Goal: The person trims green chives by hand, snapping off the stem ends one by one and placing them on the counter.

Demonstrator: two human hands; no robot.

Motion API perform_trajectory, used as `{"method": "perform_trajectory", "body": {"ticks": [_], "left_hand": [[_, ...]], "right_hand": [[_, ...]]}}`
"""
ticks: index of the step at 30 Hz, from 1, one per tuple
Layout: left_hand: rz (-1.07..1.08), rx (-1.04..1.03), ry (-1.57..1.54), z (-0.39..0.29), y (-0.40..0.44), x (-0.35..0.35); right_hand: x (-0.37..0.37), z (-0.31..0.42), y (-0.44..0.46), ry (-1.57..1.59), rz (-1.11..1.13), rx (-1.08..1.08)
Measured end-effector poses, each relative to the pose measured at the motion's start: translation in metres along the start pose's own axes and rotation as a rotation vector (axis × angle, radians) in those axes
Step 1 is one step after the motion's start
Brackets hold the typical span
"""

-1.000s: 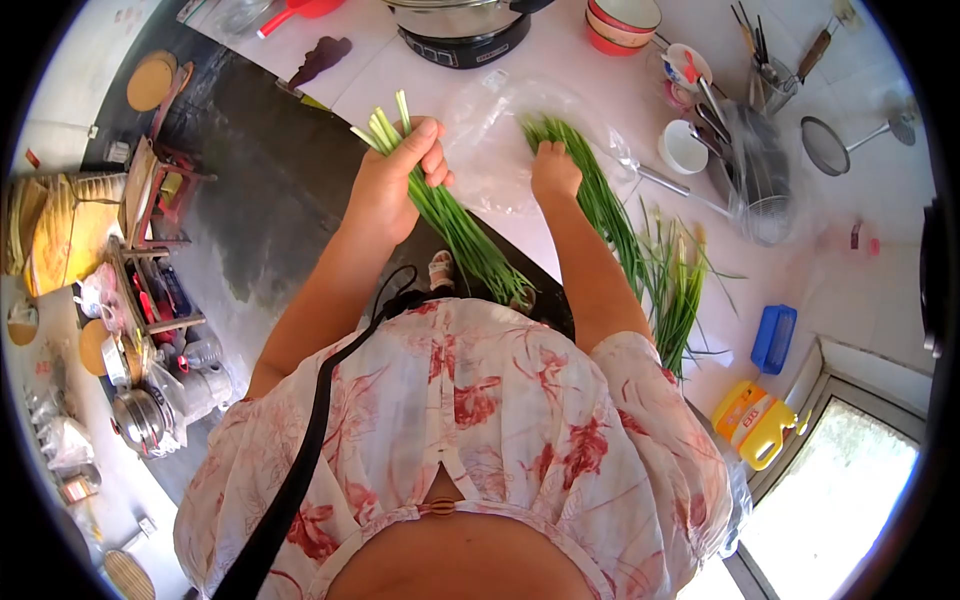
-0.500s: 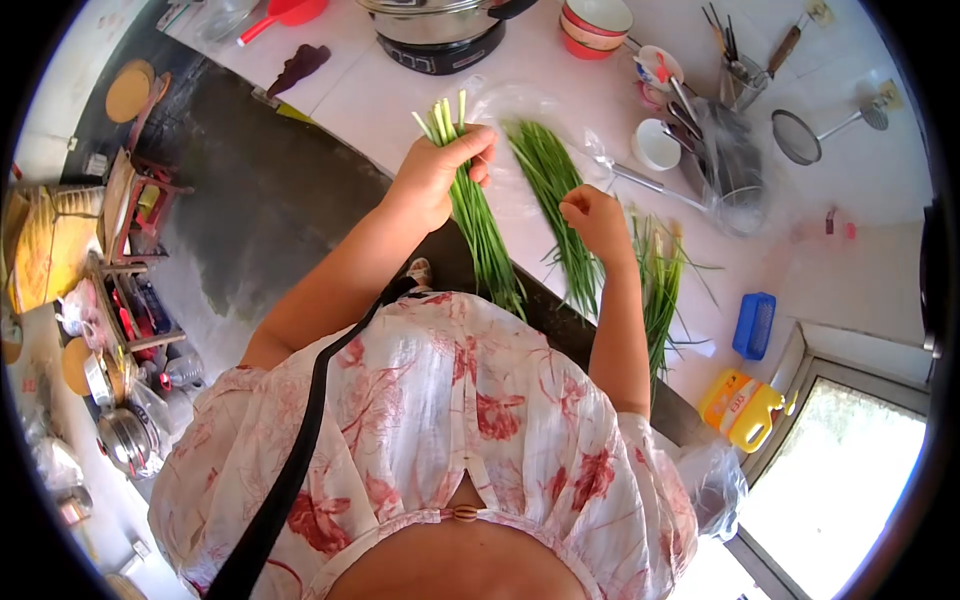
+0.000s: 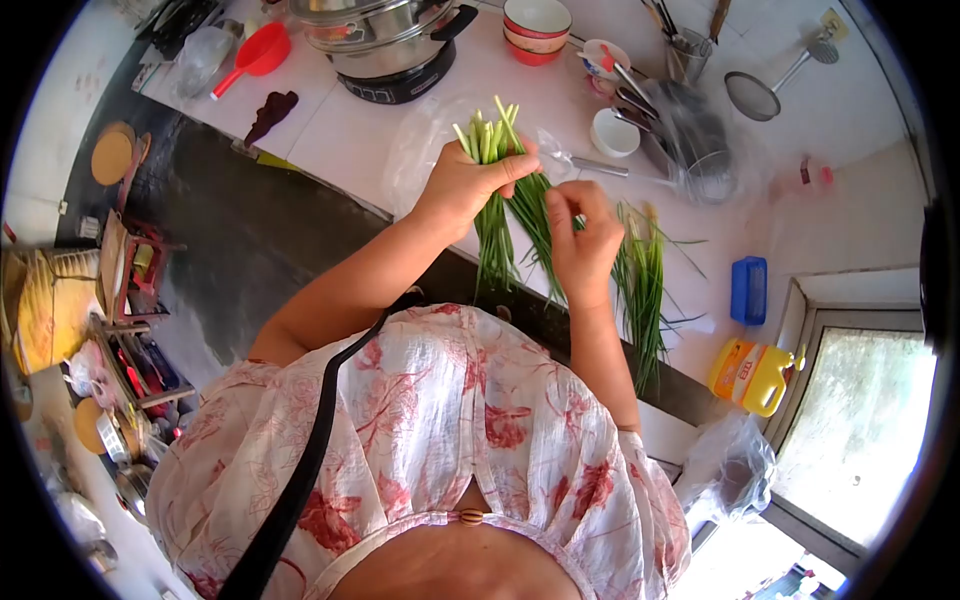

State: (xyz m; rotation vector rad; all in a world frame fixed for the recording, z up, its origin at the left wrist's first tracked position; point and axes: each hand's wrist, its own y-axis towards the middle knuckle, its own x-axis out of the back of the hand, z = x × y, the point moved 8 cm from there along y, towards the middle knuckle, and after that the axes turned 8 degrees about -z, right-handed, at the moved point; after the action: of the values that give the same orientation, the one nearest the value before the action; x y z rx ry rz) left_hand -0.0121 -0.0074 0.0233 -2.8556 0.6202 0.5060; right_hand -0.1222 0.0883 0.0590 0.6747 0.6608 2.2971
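My left hand is closed around a bunch of green chives, its pale cut ends fanning up above the fist and the leaves hanging down over the counter edge. My right hand is just to the right, fingers curled with thumb against forefinger; whatever is in them is too small or hidden to make out. More chive leaves lie between the two hands, and I cannot tell whether they belong to the held bunch. Beyond my right wrist a looser heap of chives rests on the white counter.
A steel pot stands on a black electric cooker. Stacked bowls, a white cup and a bagged pan line the back. To the right are a blue basket and a yellow jug.
My left hand has shifted right with its bunch, next to the middle chives. My right hand has come slightly lower and closer to it. The head view has shifted a little.
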Motion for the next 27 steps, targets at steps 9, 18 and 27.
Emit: {"method": "perform_trajectory", "body": {"ticks": [9,18,27], "left_hand": [[0.07,-0.059,0.281,-0.003,-0.002,-0.02],[0.108,0.03,0.32,0.002,-0.002,-0.015],[0.198,0.067,0.364,0.005,-0.004,-0.022]], "right_hand": [[-0.009,-0.007,0.032,0.362,0.054,-0.121],[0.005,-0.004,0.033,-0.039,0.186,-0.005],[-0.003,-0.045,0.016,0.492,0.377,-0.463]]}}
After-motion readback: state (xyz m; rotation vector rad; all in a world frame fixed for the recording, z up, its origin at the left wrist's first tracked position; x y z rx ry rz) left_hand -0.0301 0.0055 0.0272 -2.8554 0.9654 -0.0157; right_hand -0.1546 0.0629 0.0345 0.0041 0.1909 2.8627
